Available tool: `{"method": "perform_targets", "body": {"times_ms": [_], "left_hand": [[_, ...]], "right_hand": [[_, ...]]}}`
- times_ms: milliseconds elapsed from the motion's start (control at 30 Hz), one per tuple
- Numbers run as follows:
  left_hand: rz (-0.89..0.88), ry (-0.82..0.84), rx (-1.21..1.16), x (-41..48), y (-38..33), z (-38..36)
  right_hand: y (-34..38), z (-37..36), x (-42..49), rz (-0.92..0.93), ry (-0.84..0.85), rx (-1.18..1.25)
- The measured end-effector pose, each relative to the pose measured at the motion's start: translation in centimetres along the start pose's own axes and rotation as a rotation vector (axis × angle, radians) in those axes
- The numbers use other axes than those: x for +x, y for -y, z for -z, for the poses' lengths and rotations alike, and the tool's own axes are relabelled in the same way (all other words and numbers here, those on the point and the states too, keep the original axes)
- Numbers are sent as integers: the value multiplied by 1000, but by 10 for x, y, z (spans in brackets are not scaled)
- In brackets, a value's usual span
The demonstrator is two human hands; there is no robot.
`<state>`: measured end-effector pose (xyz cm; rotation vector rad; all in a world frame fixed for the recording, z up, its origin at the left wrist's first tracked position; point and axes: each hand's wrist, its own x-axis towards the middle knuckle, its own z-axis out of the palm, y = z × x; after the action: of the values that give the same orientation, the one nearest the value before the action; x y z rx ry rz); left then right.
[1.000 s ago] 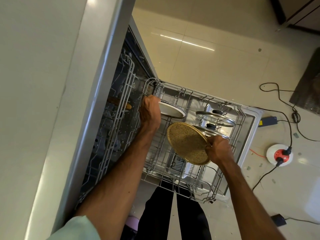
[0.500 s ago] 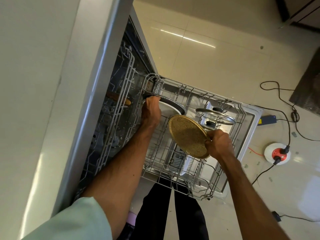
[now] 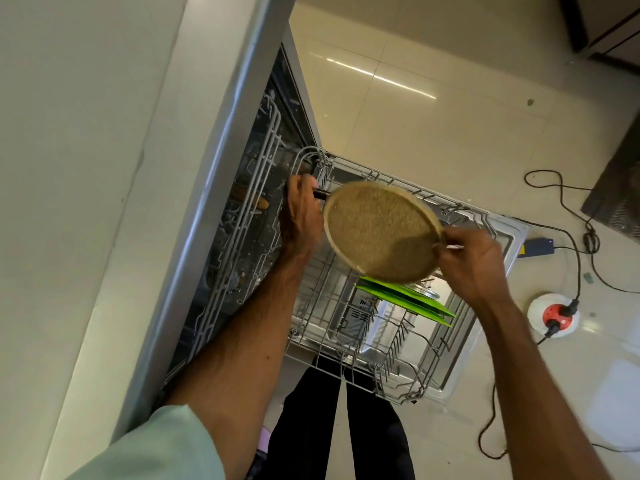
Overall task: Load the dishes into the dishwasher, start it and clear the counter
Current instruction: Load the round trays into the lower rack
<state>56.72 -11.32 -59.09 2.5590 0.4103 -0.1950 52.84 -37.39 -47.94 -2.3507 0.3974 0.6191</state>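
Observation:
The dishwasher stands open with its lower wire rack [image 3: 346, 355] pulled out over the door. My right hand [image 3: 471, 265] grips the rim of a round speckled tan plate [image 3: 377, 230] and holds it tilted above the rack. My left hand [image 3: 299, 216] is curled around a dark-rimmed dish at the rack's back left corner; the tan plate hides most of that dish. Green plates [image 3: 405, 299] stand on edge in the rack below the tan plate, with a glass lid [image 3: 424, 291] just behind them.
The upper rack [image 3: 256, 216] stays inside the machine at left, holding a brown utensil. The pale countertop [image 3: 86, 202] runs along the left. On the tiled floor at right lie a white and red socket box [image 3: 554, 315], black cables and a blue adapter [image 3: 538, 245].
My right hand lifted the tan plate up and toward the back left, so it now covers the white dish and the lids. Green plates now show beneath it. My left hand stayed at the back corner.

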Motion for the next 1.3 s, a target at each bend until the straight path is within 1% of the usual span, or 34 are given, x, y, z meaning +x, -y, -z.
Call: {"method": "perform_targets", "body": {"times_ms": [67, 167, 267, 333, 467, 533, 633, 700, 900, 967, 1033, 1133, 1300], "left_hand": [[-47, 42, 36, 3, 4, -3], [-111, 168, 125, -5, -1, -2], [-37, 122, 89, -17, -2, 0], [21, 109, 77, -27, 3, 2], [8, 92, 47, -42, 12, 5], [11, 90, 37, -41, 12, 3], [44, 111, 46, -36, 10, -2], [69, 118, 61, -35, 10, -3], [79, 140, 38, -41, 10, -3], [82, 139, 28, -42, 11, -2], [92, 133, 19, -44, 11, -2], [101, 132, -2, -44, 10, -1], [101, 139, -8, -45, 9, -1]], "right_hand": [[14, 11, 11, 35, -92, 44], [33, 14, 37, 67, -192, 73], [51, 6, 65, 94, -234, 116], [58, 2, 81, 116, -207, 113], [66, 4, 101, 146, -173, 166], [68, 4, 105, 166, -208, 197], [75, -8, 106, 181, -253, 179], [80, -25, 108, 215, -213, 119], [81, -70, 115, 358, 62, -209], [79, -78, 117, 413, 104, -282], [75, -81, 120, 424, 120, -303], [68, -81, 125, 382, 159, -285], [59, -83, 127, 374, 202, -295]]}}
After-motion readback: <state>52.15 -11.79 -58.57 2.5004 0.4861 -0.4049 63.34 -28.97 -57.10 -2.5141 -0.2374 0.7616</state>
